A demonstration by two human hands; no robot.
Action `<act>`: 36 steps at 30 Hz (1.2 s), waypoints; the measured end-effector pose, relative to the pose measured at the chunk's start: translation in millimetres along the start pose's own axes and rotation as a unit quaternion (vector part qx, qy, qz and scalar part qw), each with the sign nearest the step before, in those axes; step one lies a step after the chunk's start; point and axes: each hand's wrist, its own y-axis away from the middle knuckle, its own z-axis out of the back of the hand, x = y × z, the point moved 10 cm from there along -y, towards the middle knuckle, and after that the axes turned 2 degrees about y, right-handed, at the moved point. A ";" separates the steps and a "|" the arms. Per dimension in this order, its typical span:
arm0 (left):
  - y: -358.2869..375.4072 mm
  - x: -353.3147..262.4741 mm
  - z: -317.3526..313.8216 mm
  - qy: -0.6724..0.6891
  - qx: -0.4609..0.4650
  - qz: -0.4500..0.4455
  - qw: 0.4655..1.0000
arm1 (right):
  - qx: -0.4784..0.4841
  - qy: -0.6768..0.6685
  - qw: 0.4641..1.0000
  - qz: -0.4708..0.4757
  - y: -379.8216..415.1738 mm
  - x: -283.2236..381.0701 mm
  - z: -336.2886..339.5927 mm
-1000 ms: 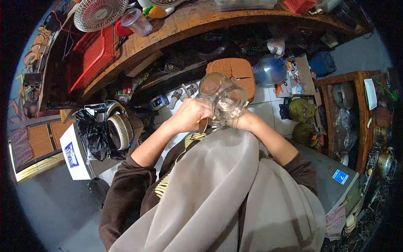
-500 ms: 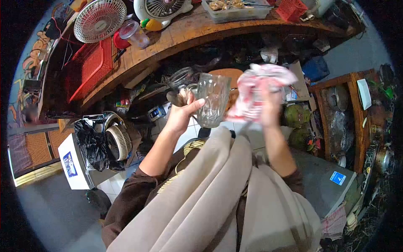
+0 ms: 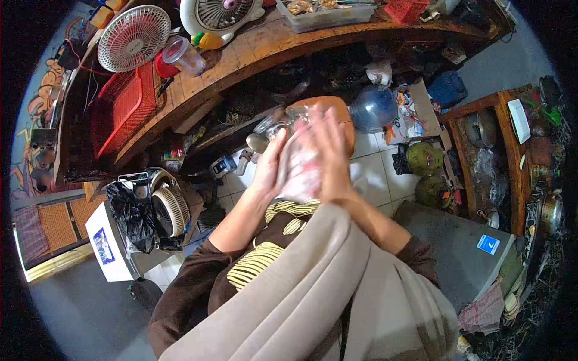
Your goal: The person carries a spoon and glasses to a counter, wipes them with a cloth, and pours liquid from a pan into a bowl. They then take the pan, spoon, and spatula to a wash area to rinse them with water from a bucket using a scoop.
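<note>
In front of my body, a glass mug (image 3: 299, 113) is partly hidden by a blurred red-and-white cloth (image 3: 301, 171). My left hand (image 3: 268, 165) is wrapped round the mug's left side, with a spoon-like metal piece (image 3: 257, 142) sticking out beside it. On the right, my right hand (image 3: 332, 153) presses the cloth against the glass, its fingers pointing up and smeared by motion. Most of the mug is covered by the cloth and my hands.
A wooden counter (image 3: 241, 59) holds a fan (image 3: 133, 38), a plastic cup (image 3: 183, 57), a red basket (image 3: 127, 108) and a clear tub (image 3: 325, 18). Below stand an orange stool (image 3: 342, 114), a blue water jug (image 3: 373, 108) and green coconuts (image 3: 424, 159).
My right hand has moved left with the cloth and now meets the mug. The mug, upright and uncovered before, is mostly hidden. The stool and water jug show more.
</note>
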 end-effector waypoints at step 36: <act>-29.9 12.4 1.2 0.094 0.055 0.030 0.994 | -0.072 -0.076 0.994 0.015 22.3 22.9 -5.7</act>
